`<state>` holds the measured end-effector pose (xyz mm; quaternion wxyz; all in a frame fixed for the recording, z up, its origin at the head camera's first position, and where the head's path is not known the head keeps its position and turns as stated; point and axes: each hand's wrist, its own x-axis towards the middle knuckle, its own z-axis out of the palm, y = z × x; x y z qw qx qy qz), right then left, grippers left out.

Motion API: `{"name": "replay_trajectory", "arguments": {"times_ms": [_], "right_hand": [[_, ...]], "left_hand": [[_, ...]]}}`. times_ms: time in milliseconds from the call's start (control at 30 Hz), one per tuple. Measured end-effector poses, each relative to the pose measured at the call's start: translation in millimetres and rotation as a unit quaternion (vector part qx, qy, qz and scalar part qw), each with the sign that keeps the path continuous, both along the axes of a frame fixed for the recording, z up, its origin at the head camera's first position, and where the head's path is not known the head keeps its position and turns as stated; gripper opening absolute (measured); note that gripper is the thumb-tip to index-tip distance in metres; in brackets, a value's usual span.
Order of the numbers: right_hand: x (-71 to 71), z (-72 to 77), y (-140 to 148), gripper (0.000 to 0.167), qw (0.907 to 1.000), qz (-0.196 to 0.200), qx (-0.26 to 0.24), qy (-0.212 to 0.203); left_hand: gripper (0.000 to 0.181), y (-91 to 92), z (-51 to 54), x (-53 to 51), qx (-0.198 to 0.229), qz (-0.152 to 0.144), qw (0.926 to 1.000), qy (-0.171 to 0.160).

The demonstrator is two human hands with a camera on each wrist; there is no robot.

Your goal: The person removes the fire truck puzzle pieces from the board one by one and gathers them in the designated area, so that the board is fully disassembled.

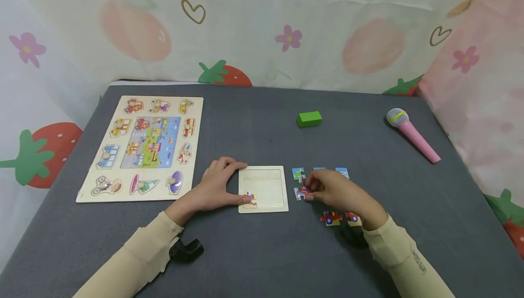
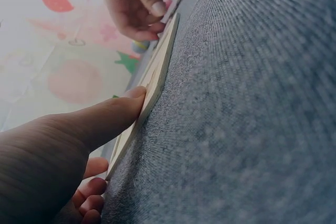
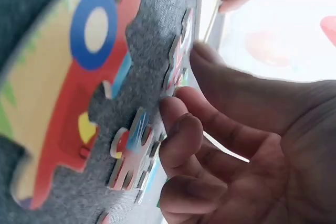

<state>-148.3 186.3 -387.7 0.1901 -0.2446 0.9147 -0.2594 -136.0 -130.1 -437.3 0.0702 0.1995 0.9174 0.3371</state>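
Note:
My left hand (image 1: 214, 184) holds the left side of a shallow wooden puzzle tray (image 1: 266, 184). Its thumb presses near the front left corner, partly over a small picture puzzle piece (image 1: 250, 203), and the index finger reaches the back left corner. In the left wrist view that thumb lies on the rim of the tray (image 2: 155, 85). To the tray's right, my right hand (image 1: 337, 191) pinches the edge of a flat puzzle piece (image 1: 300, 193) between thumb and curled index finger. Its other fingers are curled, seen in the right wrist view.
Several loose puzzle pieces surround my right hand, among them a red car piece (image 1: 330, 219) and a blue-and-green piece (image 1: 298, 173). A large wooden peg puzzle board (image 1: 196, 148) lies left, a green block (image 1: 309, 119) behind, and a pink toy microphone (image 1: 417, 138) at right.

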Motion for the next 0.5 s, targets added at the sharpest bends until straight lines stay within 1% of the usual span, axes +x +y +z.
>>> {"name": "replay_trajectory", "arguments": {"times_ms": [133, 300, 433, 500], "right_hand": [[4.3, -1.9, -2, 0.021, 0.9993, 0.01, 0.024, 0.028], [7.8, -3.7, -4, 0.02, 0.9983, 0.0, 0.038, 0.043], [11.2, 0.4, -9, 0.023, 0.9976, -0.007, 0.047, 0.05], [13.2, 4.1, -15, 0.024, 0.9976, -0.005, 0.043, 0.054]], "left_hand": [[0.081, 0.0, 1.1, -0.3, 0.001, 0.001, 1.0, 0.002], [0.081, 0.3, 0.6, -0.6, 0.001, 0.001, 1.0, 0.004], [0.081, 0.4, -1.1, -0.4, 0.002, 0.0, 1.0, 0.007], [0.081, 0.6, -3.0, 0.1, 0.004, -0.001, 1.0, 0.008]]}}
